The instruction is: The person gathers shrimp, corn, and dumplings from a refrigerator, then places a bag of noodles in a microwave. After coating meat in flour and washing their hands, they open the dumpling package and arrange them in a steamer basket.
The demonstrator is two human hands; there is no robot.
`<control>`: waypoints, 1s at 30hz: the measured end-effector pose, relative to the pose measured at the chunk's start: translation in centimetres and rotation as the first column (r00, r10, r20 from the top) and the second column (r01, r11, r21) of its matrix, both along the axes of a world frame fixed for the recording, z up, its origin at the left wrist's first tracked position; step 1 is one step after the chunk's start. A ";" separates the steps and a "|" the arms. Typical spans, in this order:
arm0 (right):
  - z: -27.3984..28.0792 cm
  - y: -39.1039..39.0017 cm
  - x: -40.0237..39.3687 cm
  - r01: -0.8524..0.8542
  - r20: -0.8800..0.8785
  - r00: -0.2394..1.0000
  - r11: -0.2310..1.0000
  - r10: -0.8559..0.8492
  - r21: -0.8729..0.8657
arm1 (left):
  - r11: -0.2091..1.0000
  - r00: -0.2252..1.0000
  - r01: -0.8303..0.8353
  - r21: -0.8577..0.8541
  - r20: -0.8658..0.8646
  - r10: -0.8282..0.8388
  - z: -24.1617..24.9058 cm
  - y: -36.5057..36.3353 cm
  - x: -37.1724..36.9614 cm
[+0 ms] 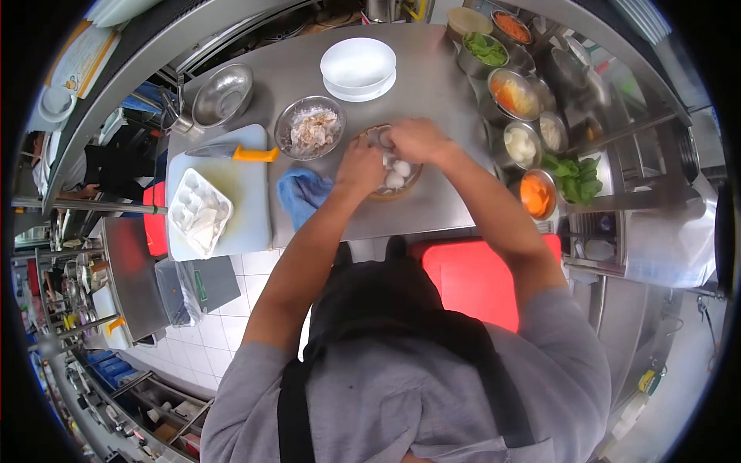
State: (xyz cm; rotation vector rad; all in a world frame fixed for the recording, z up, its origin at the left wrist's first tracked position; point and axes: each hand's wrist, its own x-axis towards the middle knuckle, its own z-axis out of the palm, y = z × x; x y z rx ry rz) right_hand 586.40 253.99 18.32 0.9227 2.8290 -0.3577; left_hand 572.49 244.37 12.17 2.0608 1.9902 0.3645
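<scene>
both hands (390,154) over the egg bowl (401,187).

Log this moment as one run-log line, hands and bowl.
left hand: on egg bowl rim | right hand: over bowl, grip unclear | blue cloth: beside bowl

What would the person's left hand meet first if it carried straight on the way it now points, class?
Probably the bowl of white eggs: the left hand points toward it and is already at its rim. Depth is hard to judge from overhead.

Both hands' fingertips hide part of the shallow brown wooden bowl (401,187) of white eggs; each grip unclear.
</scene>
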 end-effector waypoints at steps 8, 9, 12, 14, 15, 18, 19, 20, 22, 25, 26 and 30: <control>-1.6 -1.0 -0.7 -0.167 0.264 0.955 0.982 0.138 0.089 | 0.987 0.967 -0.121 0.110 0.236 0.092 0.0 -0.1 -1.2; -1.3 -1.0 -0.3 -0.110 0.137 0.986 0.991 0.099 0.071 | 0.987 0.967 -0.120 0.110 0.237 0.091 -0.3 0.1 -1.6; -1.4 -1.7 0.9 0.008 -0.085 0.996 1.000 -0.007 0.016 | 0.953 0.980 -0.017 0.304 0.194 -0.044 -1.2 0.2 -2.0; -2.4 -2.1 1.5 0.070 -0.179 0.981 0.997 -0.071 -0.015 | 0.916 0.993 -0.085 0.391 0.111 0.045 0.3 -0.6 -1.6; -3.5 -2.3 1.7 0.088 -0.296 0.952 0.996 -0.074 0.035 | 0.917 0.992 -0.087 0.389 0.116 0.045 0.9 -1.2 -1.5; -5.1 -2.4 2.6 0.159 -0.451 0.884 0.986 -0.122 0.045 | 0.999 0.983 0.040 -0.013 0.178 -0.037 1.6 -3.2 -0.9; -4.8 -2.4 2.6 0.202 -0.499 0.850 0.979 -0.171 0.010 | 0.999 0.985 0.046 0.017 0.166 -0.048 1.5 -3.6 -0.4; -4.6 -2.8 2.8 0.200 -0.499 0.850 0.980 -0.169 0.010 | 0.998 0.986 0.052 0.046 0.153 -0.058 1.4 -3.7 -0.1; -4.0 -4.5 3.6 0.139 -0.322 0.935 0.989 -0.149 -0.056 | 0.998 0.990 0.059 0.010 0.130 -0.060 0.9 -3.4 0.0; -4.0 -6.3 2.7 0.182 -0.287 0.944 0.983 -0.163 0.039 | 0.998 0.996 0.055 -0.026 0.069 -0.053 0.3 -3.2 0.1; -4.2 -6.4 2.6 0.181 -0.286 0.944 0.983 -0.163 0.038 | 0.999 0.999 0.044 -0.023 0.030 -0.043 0.2 -3.2 0.2; -3.5 -6.6 2.6 0.283 -0.325 0.910 0.959 -0.258 0.031 | 0.994 0.998 -0.006 0.106 0.064 -0.001 0.1 -2.8 0.1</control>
